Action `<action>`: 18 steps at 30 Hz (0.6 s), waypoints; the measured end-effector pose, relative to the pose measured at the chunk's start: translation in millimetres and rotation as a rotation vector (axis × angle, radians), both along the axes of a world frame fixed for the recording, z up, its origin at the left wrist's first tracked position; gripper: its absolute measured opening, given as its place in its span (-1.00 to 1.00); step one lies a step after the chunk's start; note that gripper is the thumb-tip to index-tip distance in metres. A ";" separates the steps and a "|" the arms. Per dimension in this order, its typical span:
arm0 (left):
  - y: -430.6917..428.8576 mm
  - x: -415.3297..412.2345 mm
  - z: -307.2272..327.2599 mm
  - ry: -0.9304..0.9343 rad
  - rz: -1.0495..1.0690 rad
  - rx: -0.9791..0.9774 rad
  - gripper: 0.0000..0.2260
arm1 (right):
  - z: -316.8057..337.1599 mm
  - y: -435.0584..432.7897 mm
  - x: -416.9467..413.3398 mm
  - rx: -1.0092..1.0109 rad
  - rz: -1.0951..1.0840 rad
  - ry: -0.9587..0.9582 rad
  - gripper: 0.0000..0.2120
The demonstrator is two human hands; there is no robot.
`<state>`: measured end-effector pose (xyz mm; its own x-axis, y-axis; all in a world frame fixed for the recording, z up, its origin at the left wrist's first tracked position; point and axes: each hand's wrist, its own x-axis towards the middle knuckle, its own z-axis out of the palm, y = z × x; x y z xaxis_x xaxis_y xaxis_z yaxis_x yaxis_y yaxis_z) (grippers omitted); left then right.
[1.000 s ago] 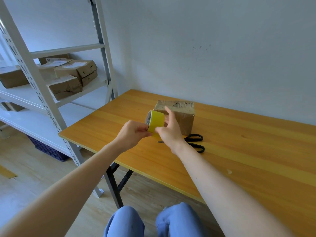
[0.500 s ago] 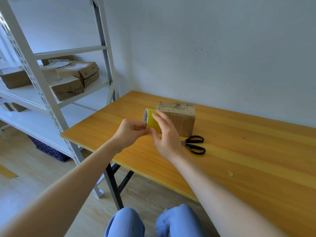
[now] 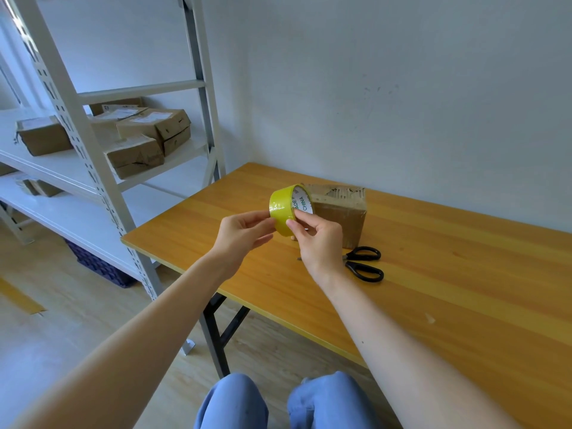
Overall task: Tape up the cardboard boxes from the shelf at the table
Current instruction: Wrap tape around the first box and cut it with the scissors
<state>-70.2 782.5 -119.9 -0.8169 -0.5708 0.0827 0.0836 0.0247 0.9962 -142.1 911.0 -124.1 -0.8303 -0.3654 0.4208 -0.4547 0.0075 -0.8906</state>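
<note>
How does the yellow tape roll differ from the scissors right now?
The tape roll is yellow and round; the scissors are black-handled and long. The tape roll is held up by the left hand and right hand; the scissors lie untouched on the table. Both are near the cardboard box.

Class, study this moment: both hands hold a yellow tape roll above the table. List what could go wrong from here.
1. The tape roll seems held only by fingertips of the left hand and right hand; it might slip and drop.
2. The scissors lie just beneath the right wrist; lowering that hand could catch the blades.
</note>
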 end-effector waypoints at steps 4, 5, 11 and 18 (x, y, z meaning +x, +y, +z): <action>-1.0 0.2 -3.5 0.015 -0.035 0.119 -0.78 | 1.3 1.2 1.8 0.030 0.015 0.069 -0.72; -0.9 -0.3 -4.0 0.022 -0.038 0.149 -0.77 | 1.0 1.1 1.7 0.039 0.019 0.079 -0.72; -0.4 -1.9 -5.8 0.037 -0.047 0.236 -0.76 | 0.7 1.0 1.9 0.075 0.021 0.129 -0.69; 1.4 -2.2 -4.6 0.054 -0.064 0.280 -0.81 | 2.0 1.4 3.7 0.069 0.005 0.106 -0.69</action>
